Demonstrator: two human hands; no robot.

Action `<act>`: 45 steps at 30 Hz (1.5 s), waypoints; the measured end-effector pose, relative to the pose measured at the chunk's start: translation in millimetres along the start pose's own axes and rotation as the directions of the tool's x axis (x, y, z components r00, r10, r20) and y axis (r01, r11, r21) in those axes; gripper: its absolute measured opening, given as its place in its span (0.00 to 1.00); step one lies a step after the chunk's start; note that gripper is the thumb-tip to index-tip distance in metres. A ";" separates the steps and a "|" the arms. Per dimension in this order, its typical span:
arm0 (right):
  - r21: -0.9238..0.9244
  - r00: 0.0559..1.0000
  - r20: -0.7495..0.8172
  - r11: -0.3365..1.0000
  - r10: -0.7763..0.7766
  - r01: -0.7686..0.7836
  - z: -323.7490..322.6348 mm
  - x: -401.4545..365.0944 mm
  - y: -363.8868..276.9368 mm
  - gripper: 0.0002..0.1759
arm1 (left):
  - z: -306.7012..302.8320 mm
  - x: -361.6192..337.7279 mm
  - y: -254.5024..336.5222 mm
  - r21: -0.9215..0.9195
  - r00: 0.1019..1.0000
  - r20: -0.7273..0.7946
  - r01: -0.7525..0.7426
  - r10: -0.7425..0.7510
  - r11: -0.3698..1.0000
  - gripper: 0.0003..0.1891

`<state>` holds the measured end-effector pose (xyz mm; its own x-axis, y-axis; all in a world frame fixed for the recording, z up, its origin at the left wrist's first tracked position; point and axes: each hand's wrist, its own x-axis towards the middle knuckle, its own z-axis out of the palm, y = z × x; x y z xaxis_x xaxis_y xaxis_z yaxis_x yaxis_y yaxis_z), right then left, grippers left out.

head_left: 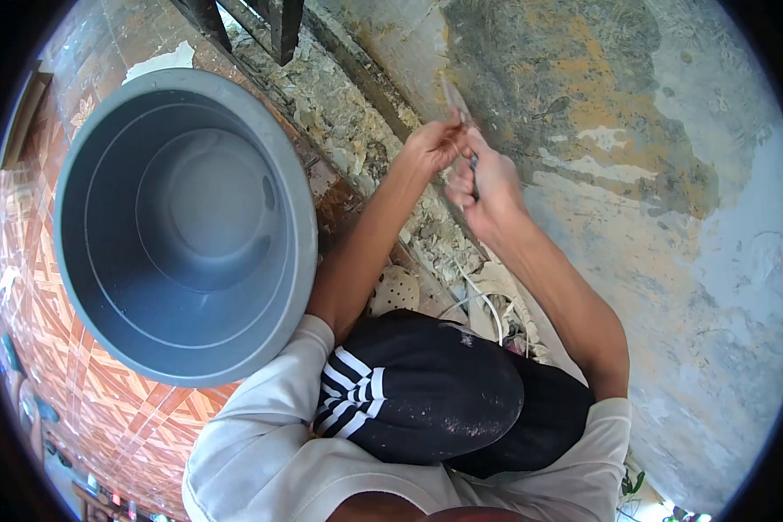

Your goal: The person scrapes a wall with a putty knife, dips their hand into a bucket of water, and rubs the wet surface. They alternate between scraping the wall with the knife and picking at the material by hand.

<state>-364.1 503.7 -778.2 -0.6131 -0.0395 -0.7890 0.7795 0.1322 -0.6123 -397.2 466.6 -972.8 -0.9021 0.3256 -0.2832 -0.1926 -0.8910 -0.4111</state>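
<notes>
A pointed metal blade (pixel 454 96) sticks out beyond both hands, in front of the stained, peeling wall (pixel 574 96). My right hand (pixel 489 183) is wrapped round its dark handle. Close beside it, my left hand (pixel 439 143) has its fingers bent together near the base of the blade. Whether those fingers pinch the blade or something small is hidden. Patches of yellow, grey and white paint mark the wall behind the tool.
At the left, a large grey tub (pixel 204 196) stands on the patterned tile floor (pixel 161 418). Crumbled debris (pixel 339 104) lines the wall's foot. A white cable (pixel 493 309) lies near my knees. Dark legs of a stand (pixel 285 30) are at the top.
</notes>
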 end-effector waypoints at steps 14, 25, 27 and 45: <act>0.076 0.995 0.071 0.994 0.071 -0.077 -17.6 -20.3 2.2 0.13 | -16.1 -5.7 -1.6 0.050 0.990 0.115 0.080 -0.085 0.996 0.07; 0.059 0.992 0.093 0.994 0.081 -0.087 -9.2 -0.4 -1.1 0.14 | -7.2 -4.9 2.3 -0.023 1.000 0.003 0.020 -0.020 1.000 0.07; 0.048 0.995 0.041 0.995 0.087 -0.089 -13.3 -23.5 -1.4 0.14 | -5.2 -11.3 2.8 0.091 0.999 0.050 -0.024 0.020 0.996 0.06; 0.044 0.983 0.168 0.996 0.068 -0.076 -28.3 3.4 -6.7 0.13 | 1.4 -2.8 -18.5 0.081 0.989 0.021 -0.146 0.145 0.986 0.13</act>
<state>-375.0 530.7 -775.3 -0.5286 -0.1965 -0.8258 0.8288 0.0908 -0.5521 -391.7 481.8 -963.2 -0.9285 0.1861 -0.3214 -0.0893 -0.9519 -0.2932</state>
